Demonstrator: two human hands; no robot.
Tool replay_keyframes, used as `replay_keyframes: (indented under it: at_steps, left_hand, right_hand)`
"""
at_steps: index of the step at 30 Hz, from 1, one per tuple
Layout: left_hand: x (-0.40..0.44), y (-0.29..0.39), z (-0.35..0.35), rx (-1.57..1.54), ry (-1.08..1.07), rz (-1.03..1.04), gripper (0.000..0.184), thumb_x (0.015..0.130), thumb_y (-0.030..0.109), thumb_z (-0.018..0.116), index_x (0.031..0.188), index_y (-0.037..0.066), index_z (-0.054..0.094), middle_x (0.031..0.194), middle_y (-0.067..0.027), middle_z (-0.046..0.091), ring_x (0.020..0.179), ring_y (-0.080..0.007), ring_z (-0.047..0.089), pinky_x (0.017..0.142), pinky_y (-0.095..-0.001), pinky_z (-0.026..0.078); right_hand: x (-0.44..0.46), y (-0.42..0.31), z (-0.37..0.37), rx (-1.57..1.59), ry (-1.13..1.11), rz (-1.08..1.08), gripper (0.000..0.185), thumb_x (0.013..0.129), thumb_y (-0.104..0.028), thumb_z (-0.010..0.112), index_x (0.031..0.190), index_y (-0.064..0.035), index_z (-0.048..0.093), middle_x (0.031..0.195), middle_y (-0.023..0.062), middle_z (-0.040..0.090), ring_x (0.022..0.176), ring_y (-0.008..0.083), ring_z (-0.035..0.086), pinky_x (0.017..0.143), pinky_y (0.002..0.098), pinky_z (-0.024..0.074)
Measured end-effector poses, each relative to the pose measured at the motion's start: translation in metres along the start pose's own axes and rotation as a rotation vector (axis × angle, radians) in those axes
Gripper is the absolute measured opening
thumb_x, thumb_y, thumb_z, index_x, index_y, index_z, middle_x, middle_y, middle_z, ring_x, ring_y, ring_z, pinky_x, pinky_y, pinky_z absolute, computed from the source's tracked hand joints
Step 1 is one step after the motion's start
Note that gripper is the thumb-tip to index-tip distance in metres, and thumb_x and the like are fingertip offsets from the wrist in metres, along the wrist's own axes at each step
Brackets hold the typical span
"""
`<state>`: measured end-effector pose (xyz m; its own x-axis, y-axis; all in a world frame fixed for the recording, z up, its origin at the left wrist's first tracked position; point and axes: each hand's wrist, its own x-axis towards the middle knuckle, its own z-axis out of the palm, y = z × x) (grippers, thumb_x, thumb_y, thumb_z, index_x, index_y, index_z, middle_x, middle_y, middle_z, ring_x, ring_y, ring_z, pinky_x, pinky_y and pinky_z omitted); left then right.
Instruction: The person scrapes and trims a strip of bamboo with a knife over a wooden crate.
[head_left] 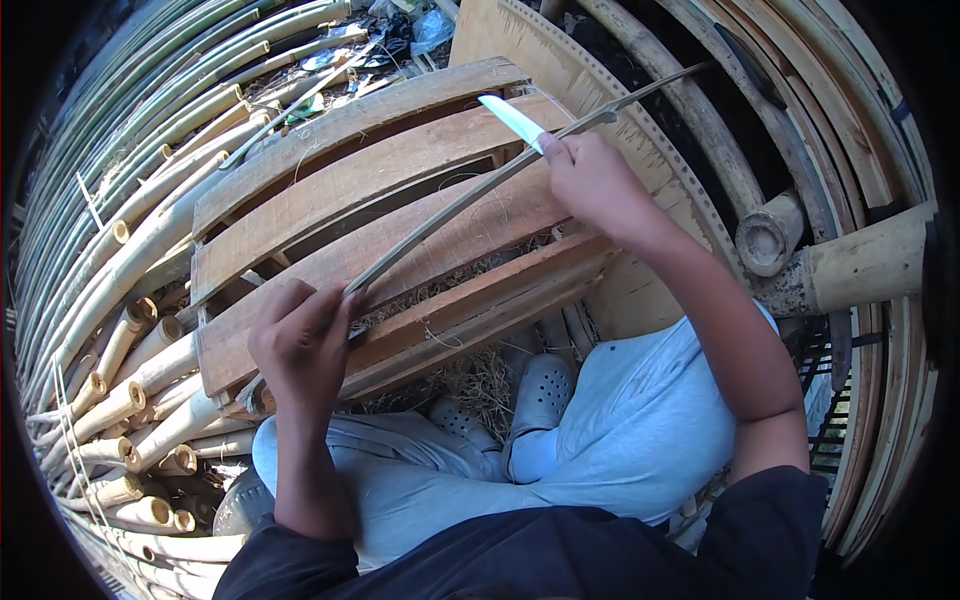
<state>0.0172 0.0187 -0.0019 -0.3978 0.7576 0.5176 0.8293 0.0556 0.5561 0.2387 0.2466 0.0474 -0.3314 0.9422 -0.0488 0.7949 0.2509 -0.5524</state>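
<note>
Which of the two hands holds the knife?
The right hand: the pale knife blade sticks out from it; the left hand grips only the thin strip.

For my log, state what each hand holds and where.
Left hand: long, thin grey bamboo strip, toward its nearer end. Right hand: pale-bladed knife, behind the blade.

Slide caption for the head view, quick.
Left hand holds a long strip, right hand a knife, over slatted wood.

A thin strip [432,226] over wooden slats [370,172], left hand [300,335] around it, right hand [598,185] (with pale knife [513,123]) farther along.
</note>
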Motion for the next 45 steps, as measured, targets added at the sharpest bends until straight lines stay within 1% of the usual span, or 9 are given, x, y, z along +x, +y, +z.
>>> replay_keyframes:
  at_steps: [5,7,14,21,24,30,35,39,45]
  left_hand:
    - [-0.001,-0.001,0.003,0.002,0.011,0.015,0.014,0.079,0.006,0.087,0.091,0.003,0.079,0.068,-0.0078,0.053,0.061,-0.0216,0.054,0.058,-0.0345,0.042]
    - [-0.002,0.0,0.002,-0.011,-0.006,-0.023,0.014,0.079,0.006,0.087,0.09,0.003,0.08,0.068,-0.0079,0.053,0.061,-0.0214,0.054,0.058,-0.0347,0.042]
    - [-0.001,-0.001,0.002,-0.012,-0.002,-0.016,0.014,0.079,0.007,0.087,0.091,0.003,0.08,0.068,-0.0081,0.054,0.061,-0.0214,0.055,0.058,-0.0345,0.042]
    - [-0.003,0.001,0.002,-0.024,-0.002,-0.017,0.014,0.08,0.006,0.087,0.092,0.003,0.08,0.069,-0.0083,0.056,0.062,-0.0217,0.056,0.059,-0.0345,0.042]
    - [-0.003,0.002,0.003,-0.026,0.005,-0.015,0.014,0.081,0.007,0.087,0.092,0.003,0.08,0.069,-0.0082,0.056,0.062,-0.0218,0.055,0.059,-0.0345,0.042]
    - [-0.002,0.0,0.003,-0.042,0.009,-0.023,0.014,0.081,0.008,0.087,0.092,0.003,0.08,0.068,-0.0079,0.053,0.062,-0.0212,0.054,0.059,-0.0344,0.042]
    - [-0.001,-0.002,0.001,-0.043,-0.008,-0.045,0.014,0.081,0.008,0.087,0.091,0.002,0.079,0.069,-0.0075,0.055,0.063,-0.0203,0.055,0.06,-0.0341,0.043]
    - [0.0,-0.004,0.001,-0.054,0.005,-0.076,0.013,0.081,0.008,0.088,0.089,0.001,0.079,0.069,-0.0071,0.058,0.062,-0.0195,0.056,0.06,-0.0333,0.044]
    - [-0.001,-0.004,0.001,-0.035,0.022,-0.034,0.014,0.081,0.009,0.089,0.089,0.001,0.08,0.068,-0.0071,0.059,0.061,-0.0196,0.058,0.059,-0.0329,0.044]
  right_hand:
    - [0.004,0.004,-0.008,-0.026,-0.1,-0.192,0.055,0.113,-0.041,0.045,0.086,0.0017,0.065,0.063,0.0065,0.056,0.048,0.018,0.052,0.047,0.0371,0.045]
    - [0.019,0.0,-0.036,0.034,-0.058,0.185,0.052,0.111,-0.037,0.048,0.103,0.0093,0.071,0.078,0.0259,0.07,0.077,0.0387,0.074,0.078,0.0487,0.057]
    - [-0.013,-0.01,0.008,-0.068,-0.058,-0.239,0.053,0.113,-0.039,0.046,0.102,0.0081,0.07,0.068,0.0164,0.064,0.062,0.0243,0.068,0.063,0.0438,0.0559]
    - [0.024,0.01,-0.042,0.027,0.026,0.204,0.056,0.113,-0.039,0.045,0.095,0.0075,0.071,0.069,0.0146,0.066,0.058,0.0246,0.068,0.057,0.0426,0.0539]
    - [-0.006,0.002,0.009,-0.095,0.035,-0.294,0.052,0.112,-0.04,0.05,0.088,0.0034,0.066,0.062,0.0115,0.056,0.057,0.0207,0.059,0.061,0.0427,0.048]
    - [0.028,0.018,-0.043,-0.042,-0.013,0.077,0.053,0.112,-0.04,0.05,0.087,0.0041,0.065,0.061,0.0141,0.055,0.062,0.0229,0.061,0.069,0.0463,0.0494]
    - [0.037,0.042,-0.019,-0.229,0.334,-0.029,0.05,0.11,-0.037,0.049,0.106,0.0067,0.071,0.092,0.0299,0.073,0.092,0.0472,0.073,0.084,0.0516,0.0578]
    - [0.039,0.033,-0.031,0.041,0.127,0.117,0.051,0.114,-0.042,0.044,0.091,0.0005,0.062,0.058,0.0022,0.05,0.043,0.0145,0.048,0.041,0.0334,0.0408]
    - [0.038,0.027,-0.049,0.079,0.006,0.205,0.048,0.113,-0.042,0.046,0.087,-0.005,0.059,0.058,-0.0033,0.044,0.042,0.0102,0.038,0.039,0.0293,0.034]
